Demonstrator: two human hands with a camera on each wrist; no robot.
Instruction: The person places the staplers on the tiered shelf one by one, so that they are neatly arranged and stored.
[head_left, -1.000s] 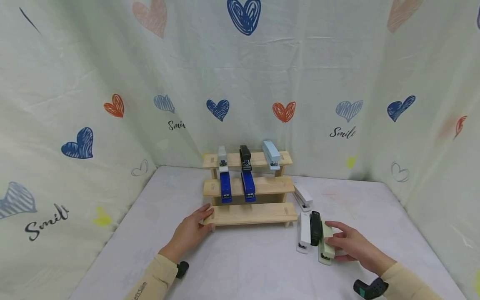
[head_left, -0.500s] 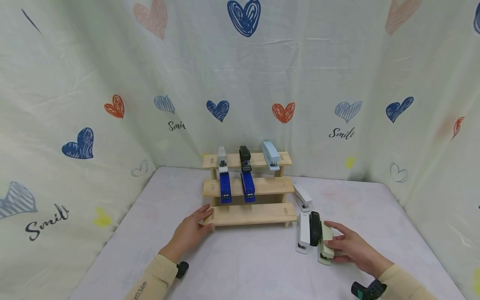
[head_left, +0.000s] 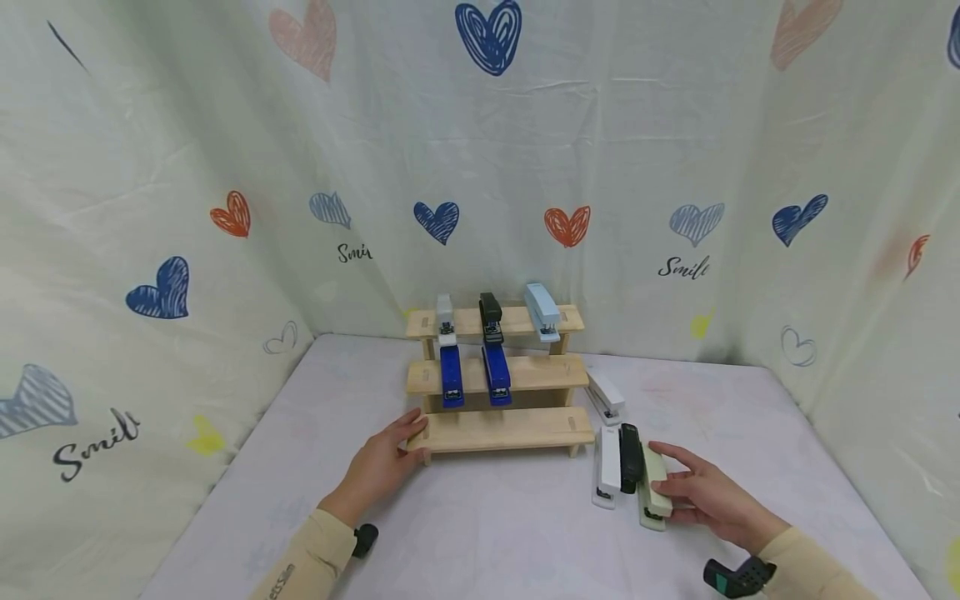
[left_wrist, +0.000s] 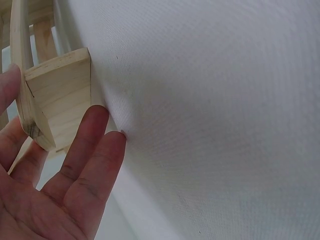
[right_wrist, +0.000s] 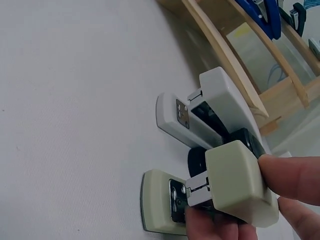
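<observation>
Pinching a boxy pale-green stapler (right_wrist: 235,175), the right hand (head_left: 716,496), if tilted, could bump a black stapler (head_left: 632,458); the left hand (head_left: 378,468) grips a tiered wooden rack (head_left: 510,430)

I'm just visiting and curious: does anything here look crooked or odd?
Only slightly: beside the wooden rack, the farther white stapler lies slanted, out of line with the nearer white stapler. No spill or damage shows.

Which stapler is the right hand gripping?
The pale green stapler, rightmost of all in the head view. The right hand grips it; its nearest neighbour is the black stapler, and no other stapler is pale green.
</observation>
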